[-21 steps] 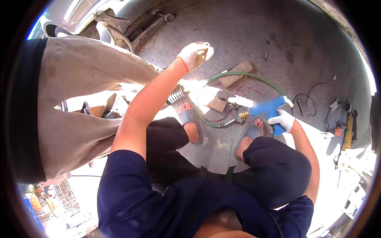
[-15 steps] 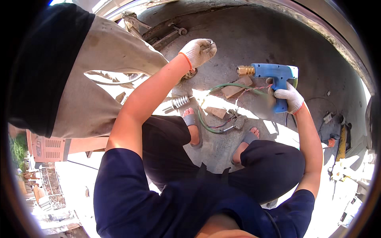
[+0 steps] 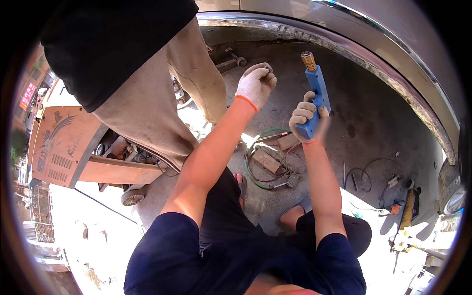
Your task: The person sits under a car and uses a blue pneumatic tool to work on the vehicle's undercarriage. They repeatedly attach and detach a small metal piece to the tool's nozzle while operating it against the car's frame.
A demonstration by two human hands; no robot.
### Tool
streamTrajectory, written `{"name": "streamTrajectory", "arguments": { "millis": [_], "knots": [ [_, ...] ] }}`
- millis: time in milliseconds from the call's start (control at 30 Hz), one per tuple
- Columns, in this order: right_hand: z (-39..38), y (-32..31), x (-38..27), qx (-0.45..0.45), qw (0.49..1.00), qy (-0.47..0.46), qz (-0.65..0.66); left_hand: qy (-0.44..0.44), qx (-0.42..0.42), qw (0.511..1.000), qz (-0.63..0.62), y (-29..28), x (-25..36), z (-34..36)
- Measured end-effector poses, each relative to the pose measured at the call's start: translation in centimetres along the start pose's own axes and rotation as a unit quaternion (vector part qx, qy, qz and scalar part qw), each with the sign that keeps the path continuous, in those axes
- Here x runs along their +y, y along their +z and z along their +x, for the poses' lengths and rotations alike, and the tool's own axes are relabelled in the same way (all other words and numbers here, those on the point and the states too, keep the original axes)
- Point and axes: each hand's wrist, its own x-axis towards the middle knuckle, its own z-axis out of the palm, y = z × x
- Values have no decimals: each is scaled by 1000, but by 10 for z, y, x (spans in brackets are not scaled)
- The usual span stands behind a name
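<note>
My right hand [image 3: 309, 115], in a white knit glove, is wrapped round the handle of a blue pistol-shaped welding gun [image 3: 320, 91]. Its brass nozzle [image 3: 308, 61] points away from me, toward the lower edge of the car body [image 3: 344, 54]. My left hand [image 3: 258, 83], gloved too, is raised to the left of the gun with its fingers curled together. A small dark bit shows at those fingertips, too small to name. The two hands are apart, and neither touches the car.
Looped hoses and cables [image 3: 250, 169] lie on the concrete near my feet with wooden blocks [image 3: 266, 161]. At my left stands a person in beige trousers [image 3: 142, 93], beside an orange wheeled machine [image 3: 61, 147]. A yellow tool [image 3: 406, 216] and a car wheel [image 3: 451, 189] are at right.
My right hand has moved left and turned the gun, so its nozzle swung from pointing left to pointing away. My left hand went slightly right and lower. The view has shifted, showing more car.
</note>
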Motion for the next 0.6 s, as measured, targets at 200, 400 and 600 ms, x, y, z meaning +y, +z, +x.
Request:
{"name": "streamTrajectory", "arguments": {
  "millis": [200, 400, 600],
  "knots": [
    [15, -44, 11, 4, 987, -59, -148, 18, -53, 998, 21, -12, 20, 58],
    [72, -2, 15, 245, 900, -158, -323, -13, -144, 989, 12, -8, 19, 118],
    [135, 8, 38, 344, 684, -312, -563, -83, -198, 973, -87, 8, 18, 169]
  ]
}}
